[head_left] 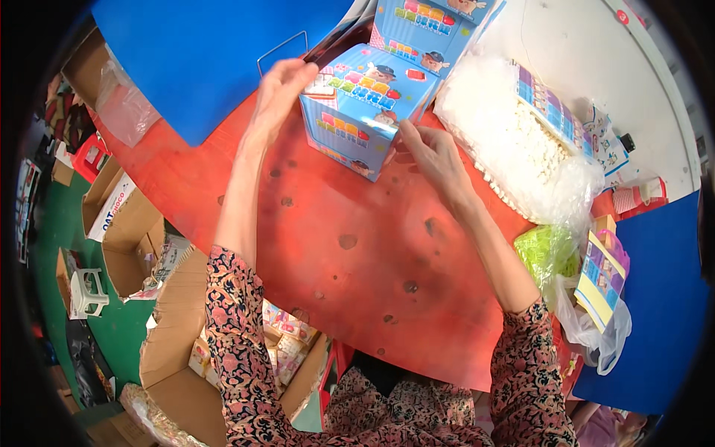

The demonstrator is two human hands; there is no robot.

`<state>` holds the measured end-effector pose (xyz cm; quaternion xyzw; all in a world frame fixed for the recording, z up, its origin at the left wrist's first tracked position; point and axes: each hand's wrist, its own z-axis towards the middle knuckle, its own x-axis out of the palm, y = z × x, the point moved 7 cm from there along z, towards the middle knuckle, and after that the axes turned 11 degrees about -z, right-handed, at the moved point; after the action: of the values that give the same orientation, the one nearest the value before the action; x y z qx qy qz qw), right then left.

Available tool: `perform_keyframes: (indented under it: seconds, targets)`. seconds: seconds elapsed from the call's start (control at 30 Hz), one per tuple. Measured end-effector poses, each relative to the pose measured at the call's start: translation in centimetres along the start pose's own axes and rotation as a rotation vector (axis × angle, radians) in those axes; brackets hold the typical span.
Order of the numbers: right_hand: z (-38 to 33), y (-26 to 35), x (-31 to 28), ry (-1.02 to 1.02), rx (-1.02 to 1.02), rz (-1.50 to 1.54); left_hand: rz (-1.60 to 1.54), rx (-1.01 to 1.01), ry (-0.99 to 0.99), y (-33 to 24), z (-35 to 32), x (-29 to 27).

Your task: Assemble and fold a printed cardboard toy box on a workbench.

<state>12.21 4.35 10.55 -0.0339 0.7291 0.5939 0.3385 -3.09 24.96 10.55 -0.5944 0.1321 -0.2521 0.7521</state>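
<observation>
A light blue printed carton (342, 138) with cartoon figures stands at the far part of the red table (335, 238). My left hand (281, 93) grips its left upper edge, the thumb lying along the top. At the right front corner, my right hand (439, 153) pinches the edge between thumb and fingers. Right behind it rises a panel (417, 37) with the same blue print; I cannot tell whether this is a second carton or part of the same one. The carton's inside is hidden.
A clear plastic bag of small white pieces (484, 112) lies to the right, with printed sheets (547, 104) on it. Green netting (547, 253) and a white plastic bag (592, 320) sit at the right edge. A large open cardboard box (175, 357) holds small packets at lower left.
</observation>
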Motion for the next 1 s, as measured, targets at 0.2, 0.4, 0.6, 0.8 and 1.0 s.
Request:
perform_keyframes:
  seconds: [0.2,0.4,0.6,0.8,1.0]
  targets:
    - [-3.7,0.1,-0.8,-0.072,-0.101,-0.171,0.703,0.56,-0.055,-4.4,5.1,2.5]
    - [-6.6,-2.8,-1.2,0.0,-0.098,-0.114,0.812,0.389,-0.092,-4.1,9.9,3.2]
    - [-10.5,-4.0,-2.0,0.201,-0.027,-0.263,0.823,0.682,-0.613,-9.2,8.5,-4.3]
    - [-14.3,-5.9,-3.7,0.133,-0.067,-0.298,0.597,0.825,-0.724,-15.3,-0.2,-9.8]
    - [-18.0,-6.2,-3.6,0.184,-0.221,-0.322,0.426,0.761,-0.754,-24.0,-15.0,-15.2]
